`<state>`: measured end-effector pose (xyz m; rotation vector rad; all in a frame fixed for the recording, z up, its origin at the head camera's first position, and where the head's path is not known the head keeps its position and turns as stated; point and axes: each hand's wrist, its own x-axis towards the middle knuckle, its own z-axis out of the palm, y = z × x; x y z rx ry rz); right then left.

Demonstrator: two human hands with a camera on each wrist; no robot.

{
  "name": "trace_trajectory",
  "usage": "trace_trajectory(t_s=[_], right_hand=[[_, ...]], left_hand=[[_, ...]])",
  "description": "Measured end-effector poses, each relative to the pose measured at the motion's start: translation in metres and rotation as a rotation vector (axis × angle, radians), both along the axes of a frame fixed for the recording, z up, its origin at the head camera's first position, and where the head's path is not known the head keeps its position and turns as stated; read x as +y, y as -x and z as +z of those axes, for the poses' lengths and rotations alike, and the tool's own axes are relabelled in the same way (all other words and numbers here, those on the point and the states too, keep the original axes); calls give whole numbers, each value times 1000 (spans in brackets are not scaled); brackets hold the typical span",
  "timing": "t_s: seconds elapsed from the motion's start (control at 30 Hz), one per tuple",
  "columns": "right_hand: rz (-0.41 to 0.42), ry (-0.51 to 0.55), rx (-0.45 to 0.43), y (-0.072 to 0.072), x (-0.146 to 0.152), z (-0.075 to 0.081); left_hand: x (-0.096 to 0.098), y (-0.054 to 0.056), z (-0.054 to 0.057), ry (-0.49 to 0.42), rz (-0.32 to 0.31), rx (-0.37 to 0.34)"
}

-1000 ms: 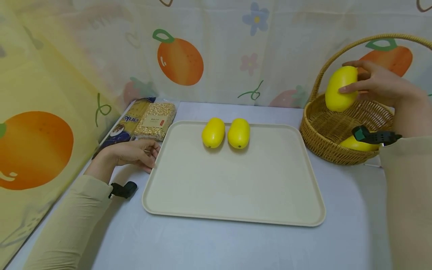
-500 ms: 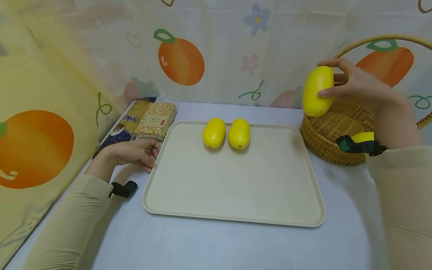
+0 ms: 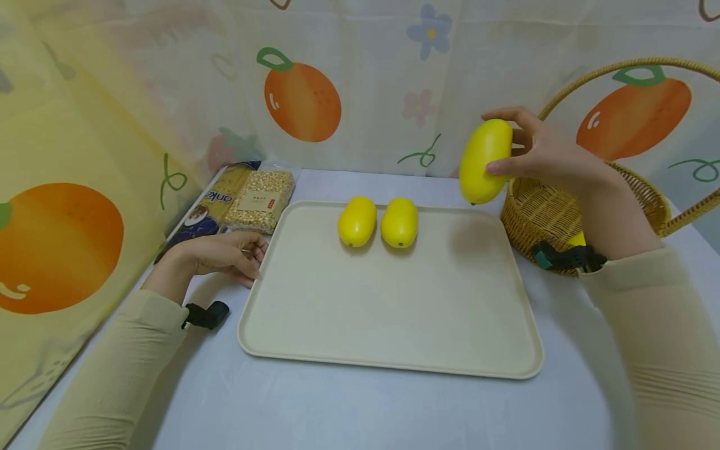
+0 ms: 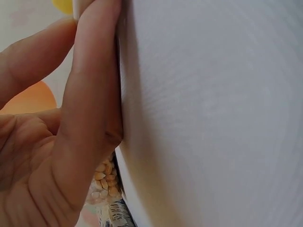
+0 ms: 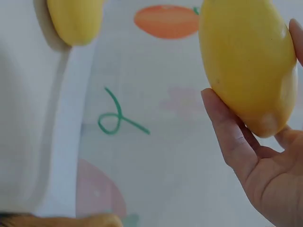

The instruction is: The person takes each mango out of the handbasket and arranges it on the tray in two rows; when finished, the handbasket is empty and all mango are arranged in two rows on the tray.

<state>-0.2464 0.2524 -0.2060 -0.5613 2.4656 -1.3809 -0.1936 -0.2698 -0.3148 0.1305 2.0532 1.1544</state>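
Observation:
A smooth yellow oval fruit (image 3: 485,161), with a dark spot at its lower end, is in my right hand (image 3: 554,150). Thumb and fingers grip it from the right, above the far right corner of the beige tray (image 3: 388,312). The right wrist view shows the held fruit (image 5: 248,61) close up, with the thumb and fingers around its sides. On the tray near the back rim lie two similar fruits, a left one (image 3: 357,222) and a right one (image 3: 399,223), side by side. At the tray's left rim, my left hand (image 3: 225,256) pinches the edge between thumb and finger.
A wicker basket (image 3: 540,215) with a tall handle stands right of the tray, a yellow piece partly visible inside behind my right arm. Behind my left hand lie a bag of corn kernels (image 3: 260,201) and a blue-and-gold packet (image 3: 210,206). A printed cloth (image 3: 371,94) hangs behind the table.
My right hand has carried the yellow fruit leftward from above the basket to over the tray's back right corner. My left hand and the two fruits on the tray have stayed put.

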Motion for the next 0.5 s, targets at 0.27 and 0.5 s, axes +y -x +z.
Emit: trace_trajectory(t_s=[0.27,0.5], right_hand=[[17,-48,-15,-7,-29,-10],[99,-9,-65,-11,-53,-24]], left_hand=[[2,-1,1,-7,-7,0],[3,-1,1,-1,-10,2]])
